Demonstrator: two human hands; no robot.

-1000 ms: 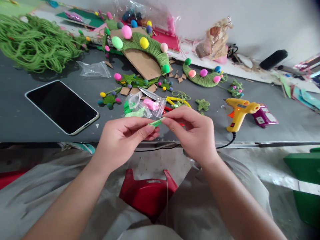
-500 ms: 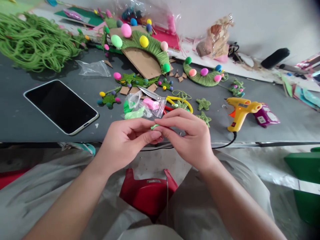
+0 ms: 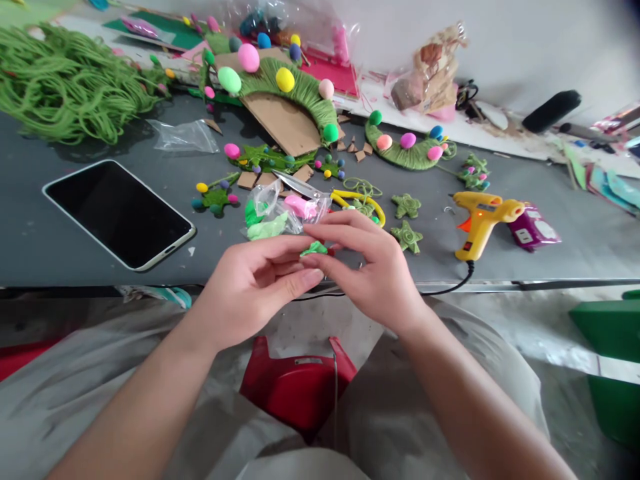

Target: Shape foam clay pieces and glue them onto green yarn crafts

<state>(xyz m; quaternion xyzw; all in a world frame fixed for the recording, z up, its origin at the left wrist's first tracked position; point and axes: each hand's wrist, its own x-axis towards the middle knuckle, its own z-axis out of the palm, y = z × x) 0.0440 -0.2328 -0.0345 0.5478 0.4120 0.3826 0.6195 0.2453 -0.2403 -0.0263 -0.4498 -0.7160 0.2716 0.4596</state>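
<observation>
A small, uneven lump of bright green modelling clay (image 3: 314, 249) is held between my two hands, near the table's front edge. My left hand (image 3: 257, 283) has its fingers curled round the lump from the left, thumb on the near side. From the right, my right hand (image 3: 367, 270) pinches it between thumb and forefinger. Just beyond them lie clear bags holding light green clay (image 3: 267, 228) and pink clay (image 3: 300, 207). Scissors with yellow handles (image 3: 357, 199) lie behind my right hand, and two green yarn stars (image 3: 407, 237) rest to its right.
A yellow glue gun (image 3: 477, 220) stands at the right, its cord hanging over the front edge, beside a purple packet (image 3: 534, 228). A phone (image 3: 120, 213) lies at the left, below green yarn (image 3: 70, 87). Yarn-wrapped arcs with coloured balls (image 3: 305, 100) stand at the back.
My right fingers have lifted and spread a little, so more of the green clay shows between my hands. The view has shifted slightly.
</observation>
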